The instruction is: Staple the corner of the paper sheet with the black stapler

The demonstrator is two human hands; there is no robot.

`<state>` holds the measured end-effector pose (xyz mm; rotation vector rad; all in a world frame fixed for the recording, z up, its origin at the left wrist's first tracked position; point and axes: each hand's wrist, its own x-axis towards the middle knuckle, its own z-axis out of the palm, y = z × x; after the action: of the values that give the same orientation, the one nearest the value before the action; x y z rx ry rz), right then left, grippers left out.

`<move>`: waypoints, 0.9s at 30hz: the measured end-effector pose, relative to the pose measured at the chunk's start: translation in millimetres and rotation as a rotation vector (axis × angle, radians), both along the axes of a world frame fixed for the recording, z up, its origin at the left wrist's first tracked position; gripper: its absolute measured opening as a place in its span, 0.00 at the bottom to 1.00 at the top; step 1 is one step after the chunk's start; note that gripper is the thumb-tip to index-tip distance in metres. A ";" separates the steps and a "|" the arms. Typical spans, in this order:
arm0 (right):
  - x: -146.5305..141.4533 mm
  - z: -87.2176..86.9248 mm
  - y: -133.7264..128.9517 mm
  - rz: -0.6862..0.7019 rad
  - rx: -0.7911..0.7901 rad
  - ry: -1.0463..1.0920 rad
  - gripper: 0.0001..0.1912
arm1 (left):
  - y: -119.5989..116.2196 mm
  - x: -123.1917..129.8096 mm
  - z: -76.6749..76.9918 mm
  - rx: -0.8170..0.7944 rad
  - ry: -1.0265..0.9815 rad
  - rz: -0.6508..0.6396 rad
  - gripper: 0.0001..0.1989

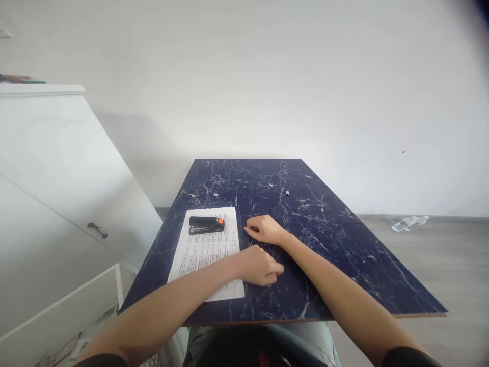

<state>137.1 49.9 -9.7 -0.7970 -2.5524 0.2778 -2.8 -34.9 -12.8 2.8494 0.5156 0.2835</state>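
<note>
Stapler (207, 225) lies on paper (204, 252), table's (263, 178) left side. Left hand (262, 266), right hand (264, 229) curled nearly closed, nothing visibly held. Left forearm crosses over paper: best raised straight up, lest sheet drag.

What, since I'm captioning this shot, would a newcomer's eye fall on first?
Probably the dark blue, white-veined tabletop, vivid against the pale wall behind it. On its left side, a black stapler with an orange patch lies on a printed sheet. To the stapler's right, the right hand, loosely curled, is farther out, and the left hand, also curled, is nearer the body.
</note>
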 end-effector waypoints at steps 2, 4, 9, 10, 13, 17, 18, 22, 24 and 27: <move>0.2 -0.7 0.2 -0.001 0.000 0.005 0.15 | 0.1 0.2 -0.3 0.000 0.001 0.001 0.05; 0.4 -2.0 0.6 -0.002 0.002 0.007 0.15 | 0.3 0.3 -0.6 -0.007 0.006 0.001 0.05; 0.4 -3.0 0.8 -0.002 0.002 0.007 0.15 | 0.0 0.2 0.1 0.001 0.004 0.001 0.05; 0.3 -2.5 0.6 -0.003 0.002 0.007 0.15 | -0.1 0.1 0.2 0.003 0.000 0.003 0.05; 0.4 -0.7 0.0 -0.002 0.003 0.008 0.15 | 0.1 -0.2 -0.3 0.000 -0.010 0.002 0.05; 0.4 0.1 -0.3 0.003 0.015 0.015 0.15 | 0.6 -0.2 -1.6 -0.001 -0.024 -0.013 0.05; 0.5 0.0 -0.2 0.003 0.016 0.015 0.15 | 0.6 -0.1 -1.8 -0.001 -0.026 -0.014 0.06; 0.6 -0.9 0.2 0.007 0.011 0.011 0.15 | 0.2 0.3 -1.5 -0.004 -0.025 -0.011 0.06; 0.7 -1.1 0.4 0.009 0.008 0.013 0.15 | 0.0 0.5 -0.8 -0.007 -0.013 -0.007 0.05; 0.6 -1.1 0.4 0.006 0.007 0.012 0.15 | 0.0 0.6 0.5 -0.006 0.010 -0.003 0.05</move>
<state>137.7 50.3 -10.8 -0.7830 -2.5435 0.2751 -2.2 -34.8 -12.3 2.8467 0.5140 0.2666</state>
